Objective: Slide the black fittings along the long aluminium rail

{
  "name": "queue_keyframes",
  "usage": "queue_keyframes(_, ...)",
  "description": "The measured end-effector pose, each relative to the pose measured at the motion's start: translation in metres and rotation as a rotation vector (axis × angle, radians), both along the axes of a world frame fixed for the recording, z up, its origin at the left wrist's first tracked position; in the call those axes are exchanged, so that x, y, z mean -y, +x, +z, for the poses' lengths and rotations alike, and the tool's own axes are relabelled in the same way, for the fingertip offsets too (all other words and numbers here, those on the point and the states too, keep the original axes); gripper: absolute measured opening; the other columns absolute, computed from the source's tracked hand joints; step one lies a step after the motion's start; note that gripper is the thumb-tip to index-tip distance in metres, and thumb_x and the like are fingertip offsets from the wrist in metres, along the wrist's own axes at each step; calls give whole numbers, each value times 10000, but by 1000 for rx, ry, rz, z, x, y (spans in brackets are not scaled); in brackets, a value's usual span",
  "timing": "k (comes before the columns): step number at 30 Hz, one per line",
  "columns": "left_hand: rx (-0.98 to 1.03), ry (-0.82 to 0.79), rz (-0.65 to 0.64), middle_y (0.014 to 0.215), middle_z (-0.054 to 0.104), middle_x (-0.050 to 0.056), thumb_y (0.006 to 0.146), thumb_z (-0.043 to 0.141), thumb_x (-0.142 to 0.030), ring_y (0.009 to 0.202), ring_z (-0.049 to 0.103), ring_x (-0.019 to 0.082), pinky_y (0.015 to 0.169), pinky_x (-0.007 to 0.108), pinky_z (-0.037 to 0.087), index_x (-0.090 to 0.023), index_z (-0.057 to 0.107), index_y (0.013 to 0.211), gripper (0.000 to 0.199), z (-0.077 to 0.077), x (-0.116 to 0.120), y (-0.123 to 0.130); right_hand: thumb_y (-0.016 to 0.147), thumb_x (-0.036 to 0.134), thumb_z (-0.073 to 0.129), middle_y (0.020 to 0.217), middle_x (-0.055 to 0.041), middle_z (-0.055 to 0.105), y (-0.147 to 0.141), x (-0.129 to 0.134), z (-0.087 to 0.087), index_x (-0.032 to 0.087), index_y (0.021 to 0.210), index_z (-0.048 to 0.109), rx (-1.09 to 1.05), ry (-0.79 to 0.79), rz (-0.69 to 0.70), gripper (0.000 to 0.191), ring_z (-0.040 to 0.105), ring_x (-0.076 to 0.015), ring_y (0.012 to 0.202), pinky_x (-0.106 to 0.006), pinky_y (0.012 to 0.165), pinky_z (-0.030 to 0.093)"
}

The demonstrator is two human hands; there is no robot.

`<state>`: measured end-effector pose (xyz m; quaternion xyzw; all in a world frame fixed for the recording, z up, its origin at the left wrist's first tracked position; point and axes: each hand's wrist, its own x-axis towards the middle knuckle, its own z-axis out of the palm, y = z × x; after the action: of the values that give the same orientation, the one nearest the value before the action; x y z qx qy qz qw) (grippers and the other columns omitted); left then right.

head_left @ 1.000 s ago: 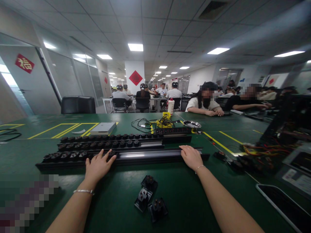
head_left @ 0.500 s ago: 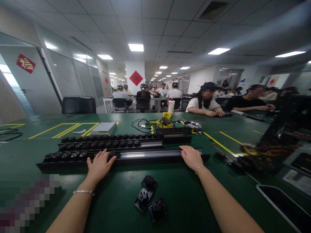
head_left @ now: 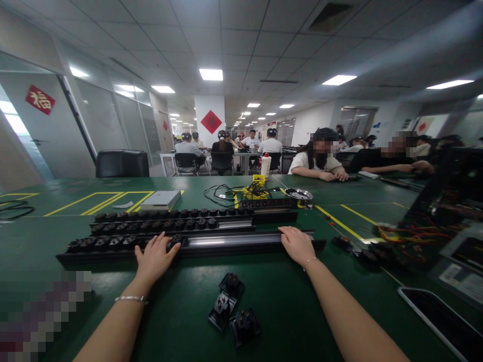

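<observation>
A long black rail (head_left: 234, 242) lies across the green table, its left part filled with black socket modules (head_left: 101, 243). My left hand (head_left: 155, 256) rests on the rail beside the last module, fingers spread. Near the rail's right end lies my right hand (head_left: 297, 245), its fingers stretched onto the rail's edge and partly bunched. Behind it are a second rail (head_left: 234, 223) and a third one (head_left: 275, 215), both bearing modules. Three loose black modules (head_left: 222, 307) sit on the table between my forearms.
A white box (head_left: 161, 199), black cables (head_left: 219, 193), a yellow holder (head_left: 254, 188), a metal dish (head_left: 299, 194) and a bottle (head_left: 265, 166) stand farther back. At right are a phone (head_left: 441, 322), wires and electronic equipment. Two people sit across the table at right.
My hands and the rails have hardly moved. The person in black at the far right has shifted slightly.
</observation>
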<state>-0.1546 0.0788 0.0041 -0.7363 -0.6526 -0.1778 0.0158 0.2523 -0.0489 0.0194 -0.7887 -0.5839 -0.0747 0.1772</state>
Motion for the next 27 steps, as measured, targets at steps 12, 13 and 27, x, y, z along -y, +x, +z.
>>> queue_keyframes(12,66,17,1,1399,426,87,816,404,-499,1290,344,333,1009,683,130,-241,587,1058,399,1,1,1,849,278,313,1241,-23,579,0,-1,0,235,1176,592,3,8,2,432,452,-187,1182,-361,951,344)
queue_keyframes(13,69,14,-5,1397,430,81,816,406,-500,1289,346,331,1006,686,133,-246,595,1039,388,2,1,0,850,280,310,1242,-22,578,0,-1,0,233,1177,591,2,8,2,433,452,-186,1182,-361,952,342)
queue_keyframes(27,46,73,-79,1180,582,87,811,416,-487,1175,449,298,1004,673,154,-240,625,957,355,10,10,5,855,287,300,1240,-20,581,-1,0,0,222,1177,590,-2,15,3,438,456,-181,1176,-364,969,327)
